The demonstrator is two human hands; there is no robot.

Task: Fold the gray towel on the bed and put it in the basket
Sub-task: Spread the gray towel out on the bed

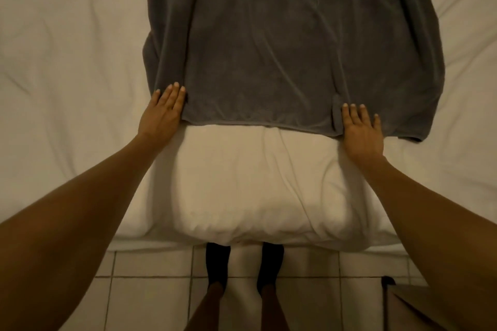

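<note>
A white bed (pixel 67 62) over tiled floor carries the towel (pixel 282 48), spread toward 12 o'clock. The left hand (pixel 161 113) lies flat and open at its 7 o'clock corner; the right hand (pixel 361 131), equally flat, at 5 o'clock. Best pinch both corners evenly, then carry the hem straight up.

Pale floor tiles (pixel 150 298) with dark grout lines run below, and a brown box-like thing (pixel 403 306) sits at the lower right, only partly visible.
</note>
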